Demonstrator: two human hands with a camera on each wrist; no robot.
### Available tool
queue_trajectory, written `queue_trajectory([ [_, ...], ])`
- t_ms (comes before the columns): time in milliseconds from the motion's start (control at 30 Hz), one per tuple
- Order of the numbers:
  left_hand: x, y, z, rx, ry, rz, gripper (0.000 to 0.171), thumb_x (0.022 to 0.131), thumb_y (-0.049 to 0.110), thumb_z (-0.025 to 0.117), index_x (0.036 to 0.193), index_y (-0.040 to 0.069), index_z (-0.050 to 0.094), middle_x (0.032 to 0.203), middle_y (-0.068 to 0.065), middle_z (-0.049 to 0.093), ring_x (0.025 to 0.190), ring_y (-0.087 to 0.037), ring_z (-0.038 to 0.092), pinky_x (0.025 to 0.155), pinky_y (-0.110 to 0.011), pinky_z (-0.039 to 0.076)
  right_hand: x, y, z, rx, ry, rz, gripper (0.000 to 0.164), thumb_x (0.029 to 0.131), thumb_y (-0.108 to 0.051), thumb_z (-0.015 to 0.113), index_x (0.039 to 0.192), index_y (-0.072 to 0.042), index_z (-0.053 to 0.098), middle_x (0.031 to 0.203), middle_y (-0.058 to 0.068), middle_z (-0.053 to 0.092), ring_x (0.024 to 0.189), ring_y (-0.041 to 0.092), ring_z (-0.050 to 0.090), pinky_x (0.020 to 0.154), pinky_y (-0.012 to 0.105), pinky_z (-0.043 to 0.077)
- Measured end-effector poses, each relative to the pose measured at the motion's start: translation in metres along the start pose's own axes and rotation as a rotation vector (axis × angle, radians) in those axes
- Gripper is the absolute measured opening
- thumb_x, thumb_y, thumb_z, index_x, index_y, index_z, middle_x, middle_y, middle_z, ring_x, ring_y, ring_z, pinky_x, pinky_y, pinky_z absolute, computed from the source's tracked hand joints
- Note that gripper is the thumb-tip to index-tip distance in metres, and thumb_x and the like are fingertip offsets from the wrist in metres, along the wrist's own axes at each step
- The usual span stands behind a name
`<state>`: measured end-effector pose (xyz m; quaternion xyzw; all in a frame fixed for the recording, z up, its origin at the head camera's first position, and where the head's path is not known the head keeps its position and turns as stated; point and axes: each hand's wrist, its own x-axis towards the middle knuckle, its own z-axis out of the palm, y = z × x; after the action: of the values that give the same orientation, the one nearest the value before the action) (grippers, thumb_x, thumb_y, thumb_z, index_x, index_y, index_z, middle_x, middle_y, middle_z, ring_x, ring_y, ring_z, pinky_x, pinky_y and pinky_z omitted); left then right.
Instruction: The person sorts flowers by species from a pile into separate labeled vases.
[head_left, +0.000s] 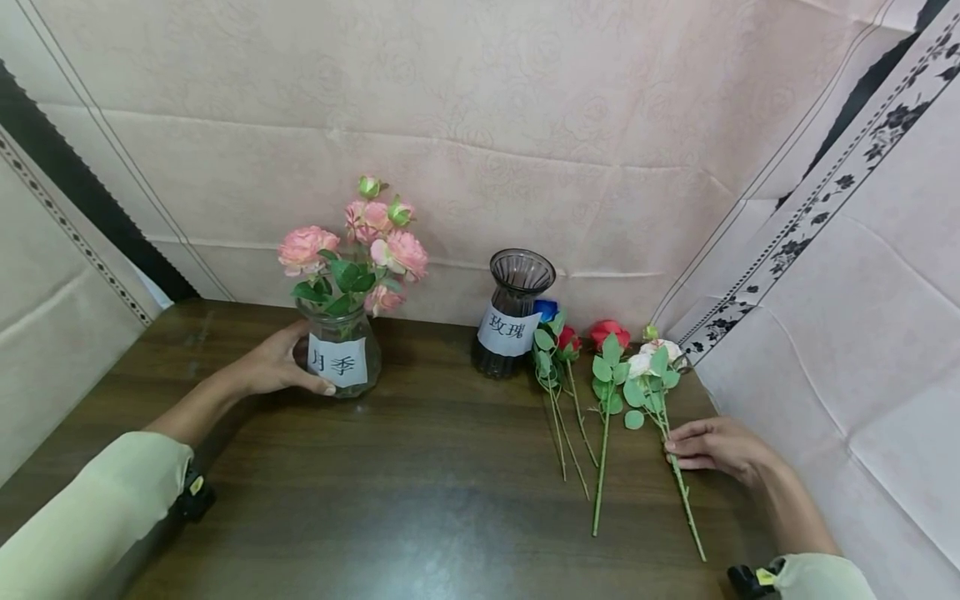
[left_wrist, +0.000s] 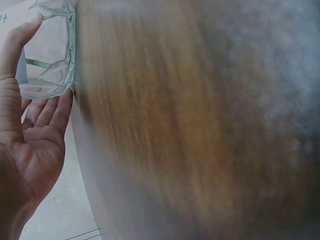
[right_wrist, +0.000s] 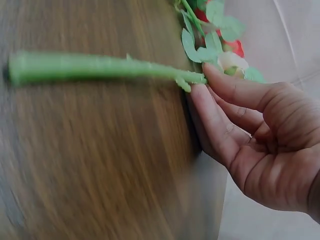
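Note:
My left hand (head_left: 276, 360) grips a clear glass vase (head_left: 369, 354) round its left side, thumb across the front. In the left wrist view the fingers lie behind the glass (left_wrist: 52, 80). Pink flowers (head_left: 401, 252) with green leaves stand in this vase, and a white label with dark characters is on its front. On the right, my right hand (head_left: 716, 447) pinches the green stem (head_left: 684, 492) of a white rose (head_left: 655, 357) between thumb and fingers. The right wrist view shows the stem (right_wrist: 100, 67) reaching out from the fingertips.
A dark ribbed glass vase (head_left: 517, 283) with a white label stands near the back edge. Beside it lie a blue rose (head_left: 546, 310) and red roses (head_left: 610, 332) on long stems. Pale cloth (head_left: 480, 125) hangs behind the brown wooden table (head_left: 420, 500) and at both sides.

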<state>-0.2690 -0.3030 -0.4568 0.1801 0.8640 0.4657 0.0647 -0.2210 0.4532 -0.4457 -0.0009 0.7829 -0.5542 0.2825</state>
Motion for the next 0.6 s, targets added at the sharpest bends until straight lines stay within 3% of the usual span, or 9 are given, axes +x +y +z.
queue_trajectory([
  [267,-0.001,0.0,0.0,0.003,-0.001,0.008,0.1,0.082,0.017,0.104,0.163,0.008,0.047,0.145,-0.019,0.069,0.132,-0.037,0.07,0.1,-0.025,0.059,0.007,-0.013,0.025,0.08,-0.03,-0.005,0.009,0.11,0.001,0.066,0.118,0.003,0.07,0.107,0.005,0.084,0.101,0.015,0.084,0.094,0.032,0.069],
  [400,0.0,0.001,-0.001,0.012,0.0,0.006,0.1,0.082,0.018,0.104,0.163,0.008,0.046,0.145,-0.018,0.069,0.132,-0.037,0.07,0.1,-0.027,0.059,0.012,-0.018,0.038,0.156,-0.008,-0.005,0.011,0.111,0.001,0.065,0.121,0.005,0.068,0.107,0.006,0.085,0.1,0.015,0.084,0.094,0.031,0.069],
  [600,0.0,0.002,-0.002,0.036,-0.001,0.003,0.102,0.082,0.02,0.104,0.165,0.01,0.045,0.147,-0.017,0.069,0.134,-0.037,0.069,0.103,-0.03,0.058,0.018,-0.029,0.055,0.226,0.035,-0.076,0.016,0.114,0.001,0.059,0.124,0.008,0.069,0.108,0.005,0.084,0.104,0.013,0.083,0.098,0.028,0.067],
])
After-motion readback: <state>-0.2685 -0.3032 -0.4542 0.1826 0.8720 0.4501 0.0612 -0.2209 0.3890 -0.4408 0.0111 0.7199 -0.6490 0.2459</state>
